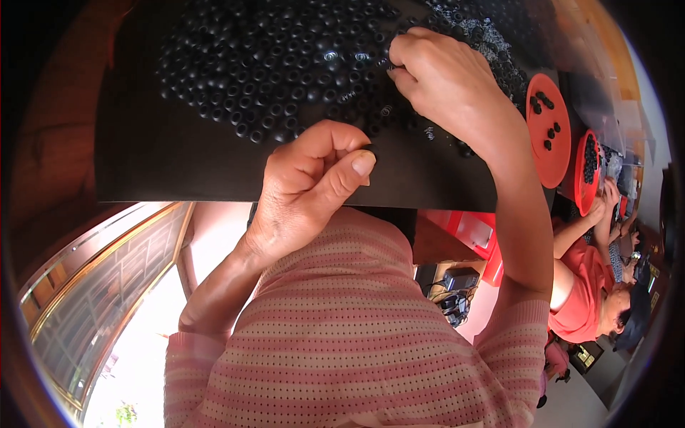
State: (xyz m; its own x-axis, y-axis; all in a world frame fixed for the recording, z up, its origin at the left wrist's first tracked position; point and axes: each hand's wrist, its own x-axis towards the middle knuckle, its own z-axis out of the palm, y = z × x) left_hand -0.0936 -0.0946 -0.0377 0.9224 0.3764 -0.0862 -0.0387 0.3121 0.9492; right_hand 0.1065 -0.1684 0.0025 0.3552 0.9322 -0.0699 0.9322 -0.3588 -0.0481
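Observation:
My left hand [307, 182] is closed near the table's front edge, thumb and forefinger pinching a small black piece [368, 148] that is mostly hidden. Beyond it, my right hand [446, 75] reaches over the table with its fingers bent together. Whatever may lie between those fingertips is hidden. To their left spreads a heap of small black ring-like caps [278, 75]. Several loose metal coil springs lie among the caps, one spring [386, 110] just below my right fingertips. A mass of silvery springs [485, 34] lies behind my right hand.
A red oval plate [549, 160] with several black pieces lies on the dark table [143, 167] at the right. Past it, a red bowl [586, 182] holds more black pieces. A person in a red shirt [589, 292] works there. Below the table are red plastic furniture [471, 232] and cables.

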